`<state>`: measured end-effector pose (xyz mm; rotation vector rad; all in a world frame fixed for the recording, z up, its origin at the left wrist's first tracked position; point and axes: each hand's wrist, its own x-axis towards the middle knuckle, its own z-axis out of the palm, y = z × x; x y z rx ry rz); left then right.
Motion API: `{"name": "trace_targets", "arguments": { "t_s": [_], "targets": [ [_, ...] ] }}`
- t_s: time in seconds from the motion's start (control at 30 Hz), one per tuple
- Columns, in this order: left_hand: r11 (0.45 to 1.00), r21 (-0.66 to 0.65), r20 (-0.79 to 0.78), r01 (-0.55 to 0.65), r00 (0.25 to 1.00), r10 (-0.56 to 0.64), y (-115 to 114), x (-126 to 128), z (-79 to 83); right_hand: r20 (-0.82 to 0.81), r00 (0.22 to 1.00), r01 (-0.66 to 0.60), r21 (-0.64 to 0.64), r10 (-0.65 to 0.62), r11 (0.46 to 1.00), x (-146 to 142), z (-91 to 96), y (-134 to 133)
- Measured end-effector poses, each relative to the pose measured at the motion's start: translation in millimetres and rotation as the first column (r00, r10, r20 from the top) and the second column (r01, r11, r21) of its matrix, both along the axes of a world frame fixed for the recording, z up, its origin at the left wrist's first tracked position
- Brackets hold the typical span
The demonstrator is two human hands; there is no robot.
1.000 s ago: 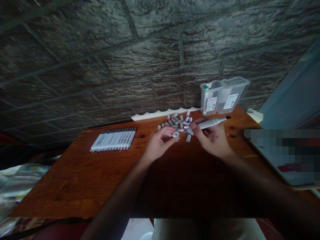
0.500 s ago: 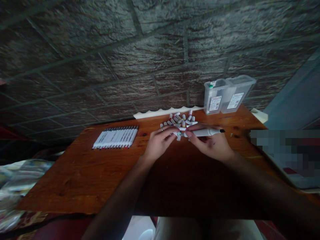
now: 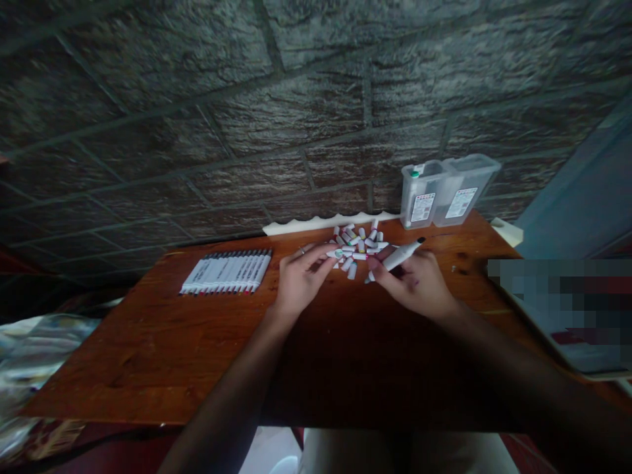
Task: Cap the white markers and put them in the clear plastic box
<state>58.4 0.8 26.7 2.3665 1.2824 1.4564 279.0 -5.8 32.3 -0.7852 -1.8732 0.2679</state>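
My left hand (image 3: 302, 276) pinches a small white marker cap (image 3: 335, 253) with a greenish end between thumb and fingers. In my right hand (image 3: 412, 280) is a white marker (image 3: 401, 255), held at a slant, its black tip pointing up to the right and its other end down to the left. Between and behind both hands lies a loose pile of white caps (image 3: 352, 270) with coloured ends. The cap and the marker are apart from each other. To the left, several white markers (image 3: 227, 272) lie side by side in a neat row.
Two clear plastic boxes (image 3: 457, 194) stand at the back right; one holds a green-ended marker. A white wavy-edged strip (image 3: 330, 222) runs along the stone-patterned wall (image 3: 296, 131). The wooden table (image 3: 138, 355) has plastic-wrapped items (image 3: 44, 355) beyond its left edge.
My hands have drawn apart, the left moving left with the cap. The marker in my right hand has turned from nearly level to slanted, its black tip higher.
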Motion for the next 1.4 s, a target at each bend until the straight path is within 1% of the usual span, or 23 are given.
{"name": "trace_targets", "arguments": {
  "t_s": [0.1, 0.2, 0.33, 0.47, 0.53, 0.6, 0.67, 0.77, 0.83, 0.93, 1.0, 1.07, 1.17, 1.23, 1.3, 1.4],
  "targets": [
    [0.999, 0.003, -0.026, 0.04, 0.999, -0.04, 0.1, -0.1, -0.2, -0.089, 0.996, 0.005, -0.042, -0.009, 0.999, -1.0, 3.9, -1.7],
    [0.995, 0.003, -0.059, 0.1, 0.993, -0.1, -0.7, 2.7, -1.5, -0.127, 0.992, -0.023, -0.047, 0.016, 0.999, -1.6, 4.0, -1.0],
    [0.994, 0.029, -0.108, 0.11, 0.989, -0.106, -1.5, 5.4, -1.2, -0.119, 0.991, -0.073, -0.062, 0.065, 0.995, -2.5, -1.0, 1.5],
    [0.993, 0.037, -0.138, 0.113, 0.985, -0.107, -2.1, 6.2, -0.4, -0.123, 0.987, -0.123, -0.124, 0.108, 0.985, -4.1, -6.4, 3.5],
    [0.992, 0.046, -0.137, 0.119, 0.984, -0.111, -2.6, 6.4, -0.5, -0.123, 0.983, -0.152, -0.147, 0.135, 0.977, -4.8, -6.7, 3.3],
    [0.991, 0.059, -0.132, 0.124, 0.985, -0.115, -3.4, 6.1, -0.4, -0.118, 0.984, -0.153, -0.176, 0.134, 0.972, -5.0, -4.6, 1.9],
    [0.992, 0.076, -0.097, 0.097, 0.991, -0.089, -4.0, 5.0, 0.3, -0.094, 0.991, -0.114, -0.224, 0.095, 0.968, -4.7, -1.5, -0.2],
    [0.995, 0.096, -0.019, 0.012, 1.0, -0.01, -4.4, 2.5, 2.1, -0.065, 0.996, -0.074, -0.265, 0.058, 0.962, -4.2, 1.4, -2.4],
    [0.996, 0.091, 0.001, -0.007, 1.0, 0.007, -4.1, 1.7, 2.5, -0.085, 0.994, -0.094, -0.286, 0.073, 0.953, -4.2, 0.8, -2.1],
    [0.998, 0.05, -0.003, 0.037, 0.999, -0.036, -3.5, 3.1, 0.7, -0.141, 0.987, -0.114, -0.314, 0.073, 0.942, -4.1, -2.0, 1.1],
    [0.998, 0.018, -0.001, 0.053, 0.999, -0.053, -2.7, 4.5, -1.4, -0.167, 0.983, -0.124, -0.311, 0.074, 0.942, -3.8, -4.0, 4.2],
    [0.999, 0.015, 0.007, 0.03, 1.0, -0.03, -1.4, 4.7, -2.9, -0.152, 0.983, -0.151, -0.312, 0.108, 0.938, -3.9, -6.1, 7.0],
    [0.998, 0.041, 0.03, -0.042, 0.999, 0.041, 1.0, 2.9, -2.9, -0.098, 0.978, -0.205, -0.322, 0.183, 0.924, -5.2, -9.0, 9.3],
    [0.997, 0.036, 0.032, -0.074, 0.997, 0.073, 2.1, 1.2, -1.7, -0.089, 0.974, -0.227, -0.329, 0.209, 0.917, -6.5, -10.3, 9.5],
    [0.996, 0.025, 0.003, -0.084, 0.997, 0.083, 2.4, 0.2, -0.3, -0.111, 0.969, -0.245, -0.344, 0.22, 0.907, -7.3, -10.6, 9.0],
    [0.997, 0.02, -0.043, -0.076, 0.996, 0.077, 2.4, -0.3, 0.3, -0.207, 0.952, -0.289, -0.379, 0.223, 0.879, -7.8, -9.3, 9.0]
  ]
}}
